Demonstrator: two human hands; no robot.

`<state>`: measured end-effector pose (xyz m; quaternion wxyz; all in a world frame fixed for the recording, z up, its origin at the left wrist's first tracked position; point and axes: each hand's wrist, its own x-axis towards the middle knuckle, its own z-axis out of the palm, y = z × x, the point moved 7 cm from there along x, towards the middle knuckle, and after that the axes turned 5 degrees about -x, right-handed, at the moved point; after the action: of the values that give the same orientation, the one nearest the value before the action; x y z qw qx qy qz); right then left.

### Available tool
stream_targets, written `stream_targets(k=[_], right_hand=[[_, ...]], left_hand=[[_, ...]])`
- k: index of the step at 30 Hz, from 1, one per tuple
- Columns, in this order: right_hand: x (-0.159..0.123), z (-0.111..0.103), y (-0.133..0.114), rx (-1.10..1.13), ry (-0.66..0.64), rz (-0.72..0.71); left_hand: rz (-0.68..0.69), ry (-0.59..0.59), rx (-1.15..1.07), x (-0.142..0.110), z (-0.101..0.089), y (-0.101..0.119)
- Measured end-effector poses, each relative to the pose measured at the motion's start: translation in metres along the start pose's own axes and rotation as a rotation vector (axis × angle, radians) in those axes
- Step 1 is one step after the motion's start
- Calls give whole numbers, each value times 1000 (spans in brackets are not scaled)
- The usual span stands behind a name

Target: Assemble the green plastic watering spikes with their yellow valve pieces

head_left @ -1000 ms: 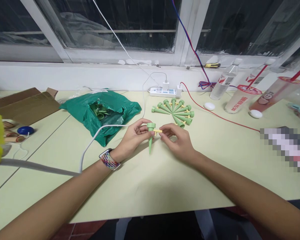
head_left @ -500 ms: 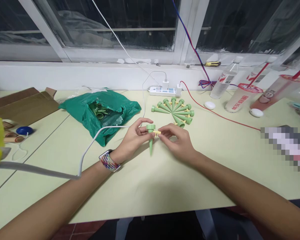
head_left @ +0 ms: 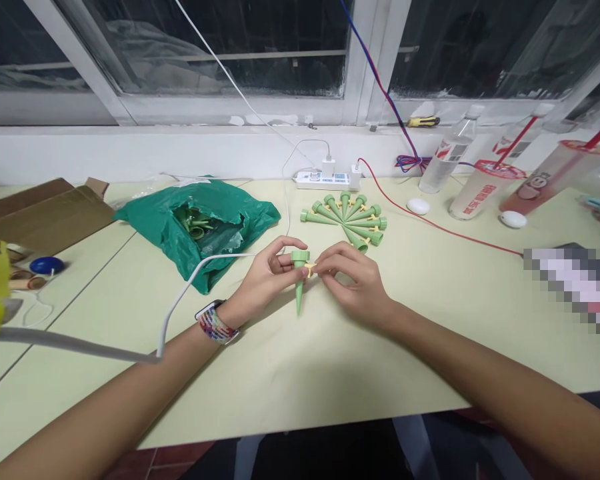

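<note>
A green plant watering spike (head_left: 299,283) hangs point down over the table, its wide cap on top. My left hand (head_left: 267,273) is closed round it from the left, thumb across its front. On the spike's right side sits a small yellow valve (head_left: 309,269). The fingertips of my right hand (head_left: 353,277) pinch the valve's right end and partly hide it. Behind my hands, several more green spikes (head_left: 347,217) with yellow valves lie fanned out, tips together. To the left, a torn green plastic bag (head_left: 230,233) shows more green parts inside.
A white power strip (head_left: 325,180) lies by the wall, with a white cable (head_left: 195,267) crossing near my left hand. On the right stand a plastic bottle (head_left: 447,157) and drink cups (head_left: 480,193). A cardboard box (head_left: 45,213) and blue oval object (head_left: 47,265) are at left.
My right fingers have shifted onto the end of the yellow valve, which now looks turned. My left hand still holds the spike. The view has shifted slightly.
</note>
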<state>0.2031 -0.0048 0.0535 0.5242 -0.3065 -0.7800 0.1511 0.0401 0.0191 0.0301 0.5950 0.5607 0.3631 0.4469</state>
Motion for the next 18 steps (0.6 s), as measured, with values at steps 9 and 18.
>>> stream_targets(k=[9,18], right_hand=[[-4,5,19,173,-14,305],[-6,12,17,237,-141,354]], left_hand=[[146,37,94,-1,-2,6],[561,198,669,-24,-1,31]])
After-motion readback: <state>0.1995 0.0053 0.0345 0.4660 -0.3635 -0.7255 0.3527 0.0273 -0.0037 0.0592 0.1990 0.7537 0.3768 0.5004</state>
